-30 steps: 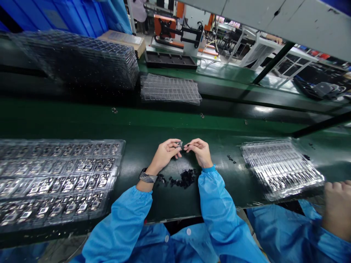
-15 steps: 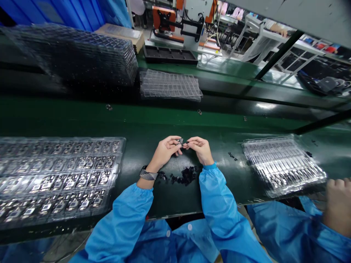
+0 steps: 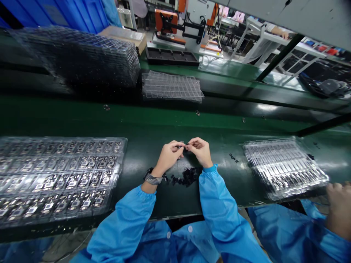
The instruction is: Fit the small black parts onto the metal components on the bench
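My left hand [image 3: 169, 156] is closed, pinching a small circuit board [image 3: 180, 147] that its fingers partly cover. Close against it, my right hand [image 3: 202, 152] has thumb and forefinger pinched on a tiny black piece [image 3: 187, 144], largely hidden by the fingertips. The two hands meet above the green work surface [image 3: 170, 204]. Just below them lies a loose heap of small black pieces [image 3: 188, 176]. To the left, a clear plastic tray [image 3: 124, 148] carries rows of similar circuit boards [image 3: 105, 176].
Another clear tray [image 3: 285, 164] with shiny parts lies at right, near a co-worker's hand [image 3: 340, 208]. A few black pieces [image 3: 233, 157] lie beside it. Beyond are a tall stack of clear trays [image 3: 95, 58], a low stack [image 3: 172, 86] and a black tray [image 3: 172, 56].
My left hand has tilted and moved slightly right, bringing the circuit board up against the right fingertips. Both hands now touch or nearly touch, and the board is more covered.
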### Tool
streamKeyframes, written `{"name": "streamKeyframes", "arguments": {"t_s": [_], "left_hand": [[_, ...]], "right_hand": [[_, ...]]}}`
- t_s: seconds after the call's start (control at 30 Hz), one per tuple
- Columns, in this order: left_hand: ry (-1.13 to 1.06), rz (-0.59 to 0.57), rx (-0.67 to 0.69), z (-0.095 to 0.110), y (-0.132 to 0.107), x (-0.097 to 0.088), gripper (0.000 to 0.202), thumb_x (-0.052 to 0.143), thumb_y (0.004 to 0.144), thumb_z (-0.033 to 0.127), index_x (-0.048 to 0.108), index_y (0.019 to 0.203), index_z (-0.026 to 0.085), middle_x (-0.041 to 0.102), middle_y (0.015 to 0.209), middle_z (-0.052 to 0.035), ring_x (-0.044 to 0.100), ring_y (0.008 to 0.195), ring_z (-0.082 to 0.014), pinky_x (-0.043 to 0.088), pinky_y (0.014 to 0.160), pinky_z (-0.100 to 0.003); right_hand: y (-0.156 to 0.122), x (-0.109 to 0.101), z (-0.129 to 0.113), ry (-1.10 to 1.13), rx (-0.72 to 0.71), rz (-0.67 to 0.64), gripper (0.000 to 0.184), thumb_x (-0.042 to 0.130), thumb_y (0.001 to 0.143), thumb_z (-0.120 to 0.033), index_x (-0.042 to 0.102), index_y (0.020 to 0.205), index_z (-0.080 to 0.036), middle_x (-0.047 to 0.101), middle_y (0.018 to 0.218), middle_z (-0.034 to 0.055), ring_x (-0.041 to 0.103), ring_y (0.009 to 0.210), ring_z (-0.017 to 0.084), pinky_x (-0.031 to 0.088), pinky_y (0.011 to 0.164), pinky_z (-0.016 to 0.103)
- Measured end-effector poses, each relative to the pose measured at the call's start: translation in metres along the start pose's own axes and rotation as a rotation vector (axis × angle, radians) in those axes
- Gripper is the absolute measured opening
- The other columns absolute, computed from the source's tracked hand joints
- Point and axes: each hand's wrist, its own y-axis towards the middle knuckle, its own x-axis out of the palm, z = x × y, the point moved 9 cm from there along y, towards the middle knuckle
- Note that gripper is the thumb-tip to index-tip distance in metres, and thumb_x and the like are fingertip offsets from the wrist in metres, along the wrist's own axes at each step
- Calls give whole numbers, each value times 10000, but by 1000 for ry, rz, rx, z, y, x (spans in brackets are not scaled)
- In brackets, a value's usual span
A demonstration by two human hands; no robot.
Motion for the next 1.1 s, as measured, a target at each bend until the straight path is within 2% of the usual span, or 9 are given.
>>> {"name": "streamKeyframes", "arguments": {"t_s": [0.2,0.43,0.67,0.8,0.97,1.1], "left_hand": [[-70,42,-14,-2,-1,0,259,750,820,366,732,916,126,675,669,-37,637,556,-150,502,539,-265],[-125,42,-46,-5,2,-4,268,757,815,374,736,910,124,658,594,-29,608,544,-146,461,536,-254],[-127,34,-52,-5,2,-8,277,740,826,377,741,926,118,657,613,-28,588,552,-133,455,548,-247],[-82,15,-25,-1,3,-12,265,746,825,382,749,910,131,674,694,-43,603,586,-138,465,551,-251],[-29,-6,62,7,3,-11,219,744,821,357,763,852,141,679,915,-73,626,635,-128,507,595,-261],[22,-16,77,6,3,-9,204,718,835,331,766,871,136,666,918,-67,627,638,-124,520,619,-259]], "right_hand": [[-6,6,-10,-135,-87,24,156,816,755,-322,710,791,-214,708,776,28,653,701,181,549,686,313],[-9,10,-15,-154,-99,16,191,846,757,-338,720,832,-216,722,789,35,662,703,191,549,672,323],[-11,15,-17,-159,-94,0,222,854,761,-378,720,839,-219,733,791,40,687,718,204,563,698,338],[-9,14,-7,-49,-10,-34,271,811,813,-427,686,930,-218,760,789,43,731,740,217,589,718,345],[-7,12,0,-38,27,-60,341,850,763,-434,671,947,-210,752,809,45,722,723,200,590,656,306],[-8,14,-1,-74,17,-88,345,846,753,-431,674,947,-203,745,817,44,719,730,187,598,677,299]]}}
